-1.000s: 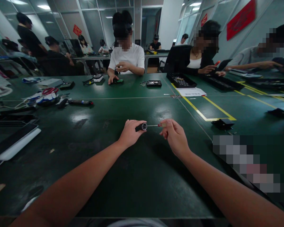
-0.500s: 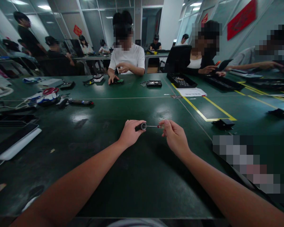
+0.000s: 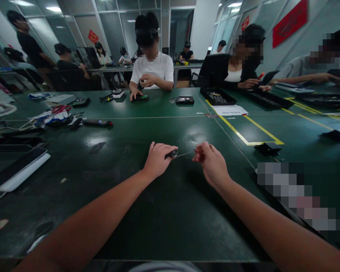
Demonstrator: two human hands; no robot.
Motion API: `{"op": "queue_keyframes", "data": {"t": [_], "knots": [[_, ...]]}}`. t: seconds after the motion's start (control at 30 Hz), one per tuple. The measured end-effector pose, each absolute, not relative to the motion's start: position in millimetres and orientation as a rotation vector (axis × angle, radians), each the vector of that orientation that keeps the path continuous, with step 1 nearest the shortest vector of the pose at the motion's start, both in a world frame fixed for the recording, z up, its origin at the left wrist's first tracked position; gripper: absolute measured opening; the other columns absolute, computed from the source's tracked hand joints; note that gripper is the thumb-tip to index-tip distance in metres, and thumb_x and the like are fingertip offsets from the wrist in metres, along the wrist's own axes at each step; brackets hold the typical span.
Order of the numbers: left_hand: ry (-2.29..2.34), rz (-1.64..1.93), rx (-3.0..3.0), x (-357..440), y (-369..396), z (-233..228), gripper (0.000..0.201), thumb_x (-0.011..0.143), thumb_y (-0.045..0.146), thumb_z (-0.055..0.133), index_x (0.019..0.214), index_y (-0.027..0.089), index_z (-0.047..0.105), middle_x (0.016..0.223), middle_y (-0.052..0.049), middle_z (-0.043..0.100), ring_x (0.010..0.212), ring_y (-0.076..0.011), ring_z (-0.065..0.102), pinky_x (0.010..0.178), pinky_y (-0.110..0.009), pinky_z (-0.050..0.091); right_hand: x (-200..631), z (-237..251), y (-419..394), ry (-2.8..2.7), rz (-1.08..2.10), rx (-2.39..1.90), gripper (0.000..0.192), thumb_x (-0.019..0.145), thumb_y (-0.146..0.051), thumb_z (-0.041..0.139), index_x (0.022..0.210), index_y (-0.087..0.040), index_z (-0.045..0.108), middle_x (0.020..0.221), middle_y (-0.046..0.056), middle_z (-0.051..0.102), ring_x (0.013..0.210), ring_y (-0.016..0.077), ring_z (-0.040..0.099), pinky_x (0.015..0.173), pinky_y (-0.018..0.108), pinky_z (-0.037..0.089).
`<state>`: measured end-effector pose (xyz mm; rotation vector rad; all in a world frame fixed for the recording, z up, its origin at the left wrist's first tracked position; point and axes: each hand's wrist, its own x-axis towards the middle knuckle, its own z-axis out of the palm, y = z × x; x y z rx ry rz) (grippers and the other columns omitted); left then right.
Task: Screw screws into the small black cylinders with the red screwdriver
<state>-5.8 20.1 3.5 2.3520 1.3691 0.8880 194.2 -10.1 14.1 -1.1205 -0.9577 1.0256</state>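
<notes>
My left hand (image 3: 158,158) is closed around a small black cylinder (image 3: 173,153) whose round, ringed end faces right and toward me. Most of the cylinder is hidden by the fingers. My right hand (image 3: 212,162) grips a screwdriver by its handle. The thin metal shaft of the screwdriver (image 3: 185,154) points left, its tip close to the cylinder's ringed end; whether it touches I cannot tell. Both hands are just above the dark green table (image 3: 158,211).
A red-tipped pen-shaped tool (image 3: 98,122) and a pile of cables (image 3: 59,113) lie left. A white-edged device (image 3: 22,170) sits nearer. Right are a black bracket (image 3: 268,149) and yellow tape (image 3: 265,143). A black parts tray (image 3: 217,97) stands farther back. Several people sit around.
The screwdriver has tilted, its tip now lower than the handle, and my right hand has shifted slightly right. The cylinder's end has turned a little in my left hand.
</notes>
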Motion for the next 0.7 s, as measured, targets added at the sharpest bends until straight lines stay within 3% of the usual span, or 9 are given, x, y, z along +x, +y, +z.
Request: {"op": "queue_keyframes", "data": {"t": [0.17, 0.43, 0.57, 0.7], "knots": [[1.467, 0.854, 2.274, -5.8, 21.7, 2.5, 0.033, 0.090, 0.023, 0.069, 0.122, 0.031, 0.068, 0.122, -0.003, 0.071, 0.120, -0.0281, 0.057, 0.115, -0.064, 0.026, 196.8, 8.7, -4.9, -0.858, 1.034, -1.099, 0.031, 0.082, -0.052, 0.069, 0.082, -0.022, 0.063, 0.069, -0.002, 0.056, 0.061, 0.0140, 0.053, 0.061, 0.030, 0.051], [1.460, 0.871, 2.256, -3.9, 21.0, 4.8, 0.032, 0.088, 0.023, 0.071, 0.119, 0.030, 0.068, 0.119, -0.003, 0.071, 0.118, -0.0283, 0.058, 0.114, -0.063, 0.028, 193.6, 8.1, -8.6, -0.977, 0.905, -1.149, 0.028, 0.088, -0.051, 0.062, 0.087, -0.023, 0.063, 0.075, -0.001, 0.061, 0.066, 0.0143, 0.056, 0.064, 0.031, 0.050], [1.382, 0.901, 2.233, -3.7, 18.9, 8.8, 0.027, 0.088, 0.019, 0.068, 0.115, 0.023, 0.067, 0.123, -0.006, 0.067, 0.118, -0.0263, 0.059, 0.110, -0.051, 0.041, 196.3, 10.4, -6.9, -0.929, 0.877, -1.131, 0.028, 0.088, -0.053, 0.062, 0.087, -0.024, 0.063, 0.076, -0.001, 0.061, 0.066, 0.0148, 0.056, 0.064, 0.031, 0.050], [1.261, 0.917, 2.209, -3.4, 13.0, 12.8, 0.034, 0.092, 0.022, 0.063, 0.126, 0.021, 0.060, 0.125, -0.007, 0.065, 0.116, -0.0243, 0.060, 0.103, -0.042, 0.048, 198.4, 12.7, -6.3, -0.909, 0.841, -1.108, 0.026, 0.088, -0.051, 0.063, 0.087, -0.025, 0.062, 0.076, -0.002, 0.061, 0.065, 0.0145, 0.055, 0.064, 0.030, 0.050]]}}
